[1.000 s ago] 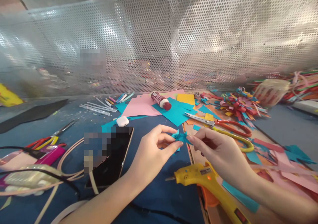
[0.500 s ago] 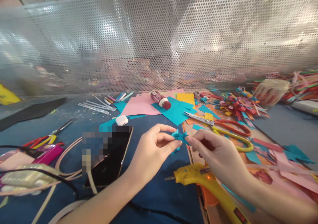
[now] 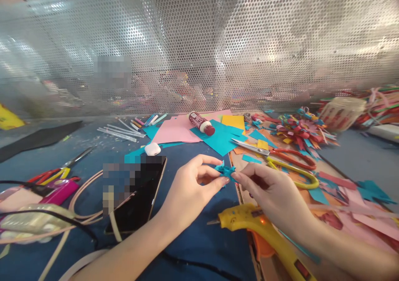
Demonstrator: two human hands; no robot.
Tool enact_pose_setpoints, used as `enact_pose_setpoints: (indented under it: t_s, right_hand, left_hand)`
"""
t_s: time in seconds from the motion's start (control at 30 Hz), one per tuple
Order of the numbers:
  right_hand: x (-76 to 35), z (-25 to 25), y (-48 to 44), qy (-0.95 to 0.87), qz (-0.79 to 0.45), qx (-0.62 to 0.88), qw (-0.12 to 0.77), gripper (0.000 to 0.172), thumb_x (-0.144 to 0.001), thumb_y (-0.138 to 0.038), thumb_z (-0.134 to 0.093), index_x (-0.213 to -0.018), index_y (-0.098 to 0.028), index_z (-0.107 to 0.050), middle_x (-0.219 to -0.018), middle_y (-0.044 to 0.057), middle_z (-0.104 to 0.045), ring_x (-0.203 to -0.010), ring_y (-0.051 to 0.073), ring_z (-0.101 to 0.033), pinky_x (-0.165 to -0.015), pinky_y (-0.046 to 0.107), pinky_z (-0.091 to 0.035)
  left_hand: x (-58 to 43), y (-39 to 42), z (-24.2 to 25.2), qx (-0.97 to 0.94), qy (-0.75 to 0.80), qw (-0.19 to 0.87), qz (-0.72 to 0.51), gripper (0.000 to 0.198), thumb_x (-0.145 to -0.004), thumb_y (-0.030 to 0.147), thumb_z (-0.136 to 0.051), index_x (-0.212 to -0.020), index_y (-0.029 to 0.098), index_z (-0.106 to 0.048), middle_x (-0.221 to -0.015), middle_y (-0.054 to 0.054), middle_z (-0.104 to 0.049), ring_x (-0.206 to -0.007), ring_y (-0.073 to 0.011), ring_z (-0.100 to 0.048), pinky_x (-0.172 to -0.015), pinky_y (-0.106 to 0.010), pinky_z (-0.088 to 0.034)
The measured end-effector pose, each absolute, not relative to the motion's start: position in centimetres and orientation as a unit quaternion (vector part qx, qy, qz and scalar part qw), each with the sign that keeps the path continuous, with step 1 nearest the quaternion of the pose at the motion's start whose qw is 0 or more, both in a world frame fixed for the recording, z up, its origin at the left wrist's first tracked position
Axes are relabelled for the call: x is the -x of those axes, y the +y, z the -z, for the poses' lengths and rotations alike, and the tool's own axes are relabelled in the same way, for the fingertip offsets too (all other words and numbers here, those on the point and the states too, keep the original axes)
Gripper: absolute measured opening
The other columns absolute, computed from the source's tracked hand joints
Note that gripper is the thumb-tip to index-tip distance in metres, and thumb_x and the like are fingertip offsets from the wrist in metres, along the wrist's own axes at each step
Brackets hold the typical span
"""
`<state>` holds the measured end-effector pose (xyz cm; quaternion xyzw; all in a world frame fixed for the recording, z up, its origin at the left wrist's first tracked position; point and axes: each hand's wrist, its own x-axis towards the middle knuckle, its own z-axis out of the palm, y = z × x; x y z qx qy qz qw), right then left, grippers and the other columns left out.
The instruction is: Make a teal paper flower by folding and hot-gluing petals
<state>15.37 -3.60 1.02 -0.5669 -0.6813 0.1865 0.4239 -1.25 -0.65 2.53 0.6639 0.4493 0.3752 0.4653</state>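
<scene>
A small folded piece of blue paper [image 3: 225, 170], with several pointed petal-like ends, is held up between both hands above the table. My left hand [image 3: 195, 181] pinches its left side between thumb and fingers. On its right side, my right hand [image 3: 268, 189] grips an end with thumb and forefinger. Fingertips hide part of the paper's folds. Just below the hands lies a yellow glue gun [image 3: 240, 218], nozzle to the left and a small orange light glowing on its body; the right forearm passes over part of it.
Scissors with red and yellow handles [image 3: 289, 160] lie right of the hands among paper scraps. A dark red bottle [image 3: 199, 122] rests on pink and blue sheets behind. To the left are a phone [image 3: 146, 198], a white case [image 3: 152, 149], cables and more scissors [image 3: 62, 171]. A perforated metal panel [image 3: 199, 44] stands behind.
The blue paper has turned slightly between my fingertips, and its ends sit at a different angle. Both hands stay in nearly the same place, still pinching it.
</scene>
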Motion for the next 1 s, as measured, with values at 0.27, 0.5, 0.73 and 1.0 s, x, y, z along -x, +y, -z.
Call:
enact_pose_setpoints:
  t_s: [0.27, 0.5, 0.73, 1.0]
  right_hand:
    - [-15.52, -1.30, -3.57, -0.682, -0.197, 0.571, 0.412, 0.029, -0.083, -0.038, -0.053, -0.061, -0.020, -0.056, -0.052, -0.004, -0.049, -0.047, 0.010, -0.045, -0.043, 0.021, -0.035]
    - [-15.54, -1.06, -3.61, -0.680, -0.234, 0.552, 0.422, 0.022, -0.081, -0.041, -0.055, -0.076, -0.020, -0.060, -0.064, -0.001, -0.059, -0.055, 0.012, -0.051, -0.048, 0.022, -0.041]
    - [-15.72, -0.90, -3.76, -0.697, -0.208, 0.536, 0.428, 0.018, -0.083, -0.037, -0.052, -0.080, -0.020, -0.058, -0.066, 0.000, -0.059, -0.056, 0.013, -0.053, -0.050, 0.023, -0.043]
    - [-16.15, -1.15, -3.89, -0.757, -0.079, 0.466, 0.451, 0.009, -0.085, -0.022, -0.052, -0.079, -0.021, -0.058, -0.072, 0.001, -0.060, -0.062, 0.013, -0.056, -0.056, 0.023, -0.045]
  left_hand:
    - [1.24, -0.49, -2.75, -0.665, 0.442, 0.479, -0.364, 0.027, -0.070, 0.027, -0.066, -0.094, 0.018, -0.057, -0.073, -0.002, -0.071, -0.073, -0.0178, -0.066, -0.070, -0.028, -0.050]
    - [1.31, -0.43, -3.03, -0.654, 0.437, 0.486, -0.382, 0.026, -0.072, 0.026, -0.064, -0.095, 0.018, -0.055, -0.074, -0.001, -0.070, -0.072, -0.0162, -0.065, -0.067, -0.025, -0.050]
    - [1.31, -0.63, -2.88, -0.668, 0.434, 0.453, -0.400, 0.024, -0.071, 0.027, -0.065, -0.093, 0.019, -0.059, -0.075, -0.002, -0.070, -0.074, -0.0176, -0.066, -0.071, -0.028, -0.051]
    - [1.45, -0.22, -2.83, -0.664, 0.389, 0.521, -0.369, 0.019, -0.072, 0.026, -0.066, -0.089, 0.019, -0.068, -0.090, -0.003, -0.071, -0.086, -0.0185, -0.065, -0.080, -0.029, -0.051]
